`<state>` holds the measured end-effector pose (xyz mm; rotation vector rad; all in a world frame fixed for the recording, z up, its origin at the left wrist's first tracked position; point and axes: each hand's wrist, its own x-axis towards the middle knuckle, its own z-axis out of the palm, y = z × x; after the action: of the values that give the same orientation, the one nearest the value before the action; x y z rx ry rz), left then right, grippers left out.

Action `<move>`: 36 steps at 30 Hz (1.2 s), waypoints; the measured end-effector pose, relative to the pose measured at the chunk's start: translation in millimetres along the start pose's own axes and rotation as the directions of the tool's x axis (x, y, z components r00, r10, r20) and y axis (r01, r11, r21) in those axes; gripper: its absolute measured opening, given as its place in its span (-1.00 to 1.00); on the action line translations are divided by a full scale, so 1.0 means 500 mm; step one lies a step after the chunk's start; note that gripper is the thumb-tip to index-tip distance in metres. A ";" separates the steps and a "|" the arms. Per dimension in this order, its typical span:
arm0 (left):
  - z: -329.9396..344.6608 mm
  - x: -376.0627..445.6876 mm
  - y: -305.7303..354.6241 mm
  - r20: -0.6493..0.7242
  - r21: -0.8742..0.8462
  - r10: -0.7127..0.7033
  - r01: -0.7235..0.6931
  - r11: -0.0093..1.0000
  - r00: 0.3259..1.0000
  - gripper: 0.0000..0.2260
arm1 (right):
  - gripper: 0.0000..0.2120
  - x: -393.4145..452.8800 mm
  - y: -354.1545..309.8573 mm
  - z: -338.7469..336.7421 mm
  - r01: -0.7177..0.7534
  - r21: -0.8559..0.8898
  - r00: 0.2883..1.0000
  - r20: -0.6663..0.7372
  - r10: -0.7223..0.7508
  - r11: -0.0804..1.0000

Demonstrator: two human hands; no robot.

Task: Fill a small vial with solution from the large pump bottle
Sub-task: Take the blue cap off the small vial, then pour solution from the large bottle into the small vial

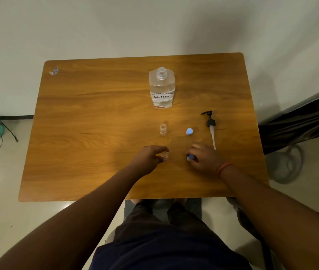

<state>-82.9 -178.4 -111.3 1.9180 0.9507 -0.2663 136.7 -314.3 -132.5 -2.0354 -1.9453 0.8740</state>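
On a wooden table (96, 133), far left corner: a small crumpled wrapper (54, 71). Toward the middle, left hand (148, 157) clenched around a small clear vial (164, 154), uncapped, at the table's near half. Just beyond, a second open vial (163, 129) standing upright. Farther back, the large bottle (161, 88) (labelled "SOLUTION"), neck open. To the right, right hand (205, 158) pinching a blue cap (190, 157); another blue cap (189, 131) beyond it. Rightmost, the pump head (210, 126) lying flat, apart from its bottle.

Plain room, wooden table (96, 133), tiled floor (3, 221), bare wall (154, 26)
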 end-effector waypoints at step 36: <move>-0.113 0.027 -0.037 -0.183 -0.035 0.038 -0.045 0.998 0.982 -0.61 | -0.69 0.088 0.006 -0.103 -0.109 0.246 0.907 -0.371 0.198 0.963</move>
<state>-98.1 -120.1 -101.0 1.9485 1.0263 -0.0471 165.0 -259.2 -104.6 -2.0595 -1.4255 0.6139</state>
